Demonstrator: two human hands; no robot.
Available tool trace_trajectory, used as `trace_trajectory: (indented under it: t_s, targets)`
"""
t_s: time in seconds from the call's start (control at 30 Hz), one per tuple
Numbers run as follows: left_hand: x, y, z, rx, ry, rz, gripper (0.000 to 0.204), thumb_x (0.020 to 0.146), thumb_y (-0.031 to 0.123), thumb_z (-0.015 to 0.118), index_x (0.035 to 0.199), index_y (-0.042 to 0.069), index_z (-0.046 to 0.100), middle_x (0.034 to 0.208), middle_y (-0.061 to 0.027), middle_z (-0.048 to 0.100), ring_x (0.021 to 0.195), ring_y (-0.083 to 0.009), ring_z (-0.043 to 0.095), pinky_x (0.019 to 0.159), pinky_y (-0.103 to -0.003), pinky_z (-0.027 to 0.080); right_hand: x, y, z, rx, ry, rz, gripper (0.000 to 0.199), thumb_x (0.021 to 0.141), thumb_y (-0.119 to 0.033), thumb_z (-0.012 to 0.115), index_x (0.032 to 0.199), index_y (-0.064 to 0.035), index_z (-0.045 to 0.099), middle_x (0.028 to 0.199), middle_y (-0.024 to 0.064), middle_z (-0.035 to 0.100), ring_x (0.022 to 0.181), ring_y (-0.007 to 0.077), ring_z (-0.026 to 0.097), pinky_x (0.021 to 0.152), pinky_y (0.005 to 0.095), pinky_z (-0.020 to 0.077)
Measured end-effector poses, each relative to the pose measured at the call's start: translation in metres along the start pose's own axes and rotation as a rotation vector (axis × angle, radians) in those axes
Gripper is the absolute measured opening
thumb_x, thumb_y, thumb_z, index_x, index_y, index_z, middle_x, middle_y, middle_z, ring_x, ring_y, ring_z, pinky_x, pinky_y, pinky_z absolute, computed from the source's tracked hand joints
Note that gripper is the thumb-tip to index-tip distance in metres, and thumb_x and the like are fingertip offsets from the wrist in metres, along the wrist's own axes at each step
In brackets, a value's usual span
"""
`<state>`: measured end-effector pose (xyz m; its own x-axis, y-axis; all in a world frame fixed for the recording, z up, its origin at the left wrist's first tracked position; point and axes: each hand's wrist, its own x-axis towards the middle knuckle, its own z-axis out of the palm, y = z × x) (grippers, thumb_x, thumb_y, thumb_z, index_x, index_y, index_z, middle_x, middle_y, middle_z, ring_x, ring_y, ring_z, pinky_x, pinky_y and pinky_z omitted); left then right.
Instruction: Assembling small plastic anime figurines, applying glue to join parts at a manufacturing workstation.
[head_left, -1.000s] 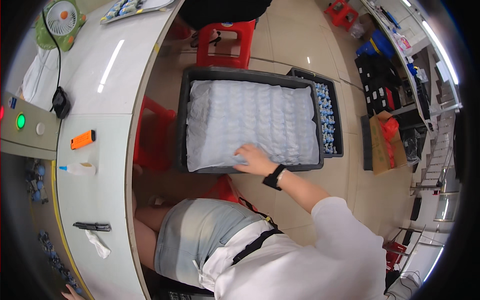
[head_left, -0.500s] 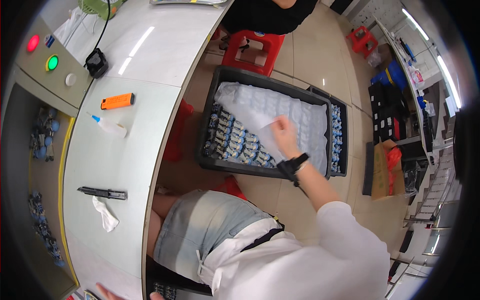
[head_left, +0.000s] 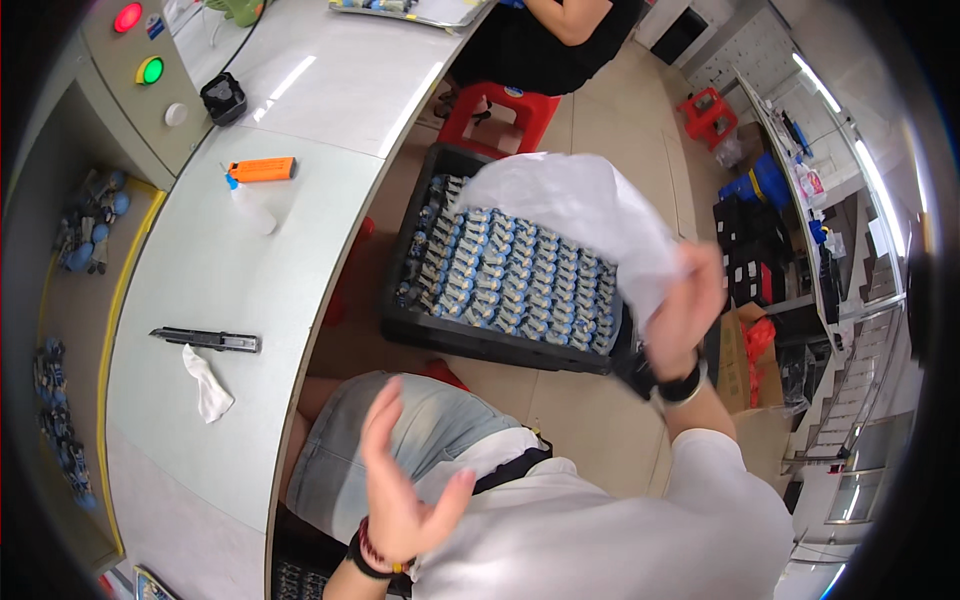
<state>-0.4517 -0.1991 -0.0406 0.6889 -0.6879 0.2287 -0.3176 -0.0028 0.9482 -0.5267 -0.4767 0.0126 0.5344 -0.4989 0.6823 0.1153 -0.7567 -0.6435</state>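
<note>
My right hand (head_left: 688, 310), slightly blurred and wearing a dark band at the wrist, grips a thin, whitish translucent sheet (head_left: 580, 195). The sheet is peeled up and arches over the far and right side of a black crate (head_left: 470, 343). In the crate, several rows of small blue and grey figures (head_left: 510, 275) lie uncovered. My left hand (head_left: 400, 490) is raised in front of my lap, fingers apart, holding nothing and away from the crate.
On the white table (head_left: 220, 290) to the left lie an orange tool (head_left: 262, 169), a blue-tipped bottle (head_left: 253, 210), a black utility knife (head_left: 206, 340) and a white cloth (head_left: 207, 385). Beyond the crate, a person (head_left: 560, 40) sits on a red stool (head_left: 500, 120).
My right hand has moved right, pulling the sheet off most of the figures. From the lower left edge, my left hand has come up into view. The whole view has shifted slightly.
</note>
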Motion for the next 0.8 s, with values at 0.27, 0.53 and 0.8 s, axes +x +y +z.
trace_trajectory:
  t_s: [0.27,0.53,0.8]
  targets:
    - [-0.001,-0.032,0.004,-1.126,-0.118,-0.339,0.09,0.076,0.042,0.059,0.137,0.005,0.005,0.132,-0.0181,0.031,0.121,-0.025,0.033,0.099,-0.036,0.026,-0.1,-0.079,0.089,0.709,-1.043,0.082,0.012,0.072,-0.007,0.061,0.083,-0.0041,0.057,0.079,0.0059,0.058,0.07,0.0228,0.055,0.062,0.0308,0.0448]
    - [-0.007,-0.047,-0.018,-0.971,0.176,-0.59,0.042,0.079,-0.005,0.049,0.12,-0.002,0.041,0.111,-0.0091,0.054,0.1,-0.013,0.052,0.086,-0.025,0.04,-0.077,0.002,0.077,0.476,-0.807,0.293,0.013,0.074,-0.011,0.058,0.084,-0.0009,0.059,0.078,0.007,0.06,0.071,0.0177,0.057,0.068,0.0264,0.0445]
    - [-0.02,-0.058,-0.028,-1.015,0.281,-0.606,0.044,0.08,-0.002,0.049,0.123,-0.003,0.038,0.115,-0.01,0.052,0.105,-0.014,0.05,0.09,-0.026,0.037,-0.101,0.2,0.13,-0.031,-0.689,0.32,0.032,0.068,-0.004,0.057,0.1,-0.0032,0.054,0.086,0.0041,0.058,0.082,0.0164,0.053,0.073,0.0282,0.0418]
